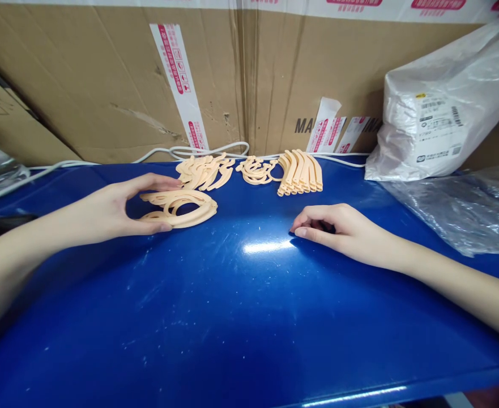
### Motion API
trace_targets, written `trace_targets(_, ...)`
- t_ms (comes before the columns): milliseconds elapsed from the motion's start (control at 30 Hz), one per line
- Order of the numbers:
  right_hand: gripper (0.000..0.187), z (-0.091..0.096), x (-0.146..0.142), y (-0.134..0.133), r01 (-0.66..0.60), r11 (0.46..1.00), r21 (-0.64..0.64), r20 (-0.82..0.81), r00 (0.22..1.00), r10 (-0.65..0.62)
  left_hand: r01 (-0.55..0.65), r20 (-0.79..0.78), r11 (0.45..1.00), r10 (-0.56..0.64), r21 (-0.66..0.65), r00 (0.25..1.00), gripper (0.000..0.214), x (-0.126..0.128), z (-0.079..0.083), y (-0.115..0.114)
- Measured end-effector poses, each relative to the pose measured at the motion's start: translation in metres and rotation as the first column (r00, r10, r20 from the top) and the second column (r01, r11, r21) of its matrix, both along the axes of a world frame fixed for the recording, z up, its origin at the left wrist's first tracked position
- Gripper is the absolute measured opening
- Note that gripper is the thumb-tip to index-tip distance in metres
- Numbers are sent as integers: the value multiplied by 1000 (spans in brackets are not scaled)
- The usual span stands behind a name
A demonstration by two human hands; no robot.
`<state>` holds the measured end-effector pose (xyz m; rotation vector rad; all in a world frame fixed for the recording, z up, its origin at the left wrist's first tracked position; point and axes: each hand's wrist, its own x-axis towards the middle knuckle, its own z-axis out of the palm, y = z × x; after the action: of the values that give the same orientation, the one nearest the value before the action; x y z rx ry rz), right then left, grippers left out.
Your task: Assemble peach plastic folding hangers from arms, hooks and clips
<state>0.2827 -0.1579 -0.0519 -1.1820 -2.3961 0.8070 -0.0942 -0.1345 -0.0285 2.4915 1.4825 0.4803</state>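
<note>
When cupping the left hand around the loops, support the bundle evenly rather than by one strand. Spread wide at the left end of the loops, with the thumb by the near edge; cannot tell whether gripping firmly. Note the right hand, well right of the loops, curled narrow; cannot tell whether holding anything. Mind the strips just behind the loops, to avoid snagging. Beyond, take care not to disturb the curls and tubes, behind and right of the loops on the table.
</note>
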Motion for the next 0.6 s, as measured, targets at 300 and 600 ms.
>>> trace_targets(300,27,0,0,0,-8,1000,17,20,1000,8,52,12,999,-52,4,999,55,7,0,-4)
trace_targets(600,27,0,0,1,-17,1000,15,23,1000,16,54,36,999,-54,3,998,63,4,-3,-3)
